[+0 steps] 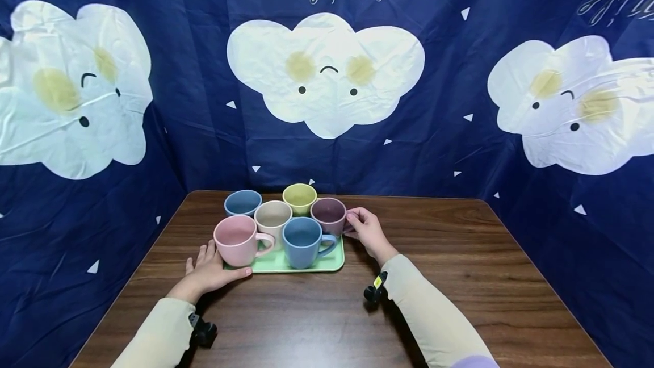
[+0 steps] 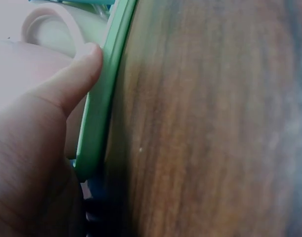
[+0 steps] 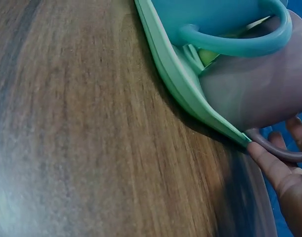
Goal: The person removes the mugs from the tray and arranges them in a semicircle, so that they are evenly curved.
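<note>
"Where are we finding room around the green tray [image 1: 331, 261]?"

"The table [image 1: 460, 254] is stretching wide before it and rightward; its far edge is running close behind. Mugs [image 1: 301, 246] are crowding the tray."

"And the hands?"

"The left hand [image 1: 209, 271] is spreading its fingers by the pink mug [image 1: 236, 249], at the tray's left. The right hand [image 1: 369, 233] is reaching its right side; whether it's pinching, we aren't managing to tell."

"Is the head view hiding anything?"

"Yes: by right wrist, we're seeing that thumb touching the tray's right rim beside the purple mug's handle [image 3: 277, 148]."
</note>
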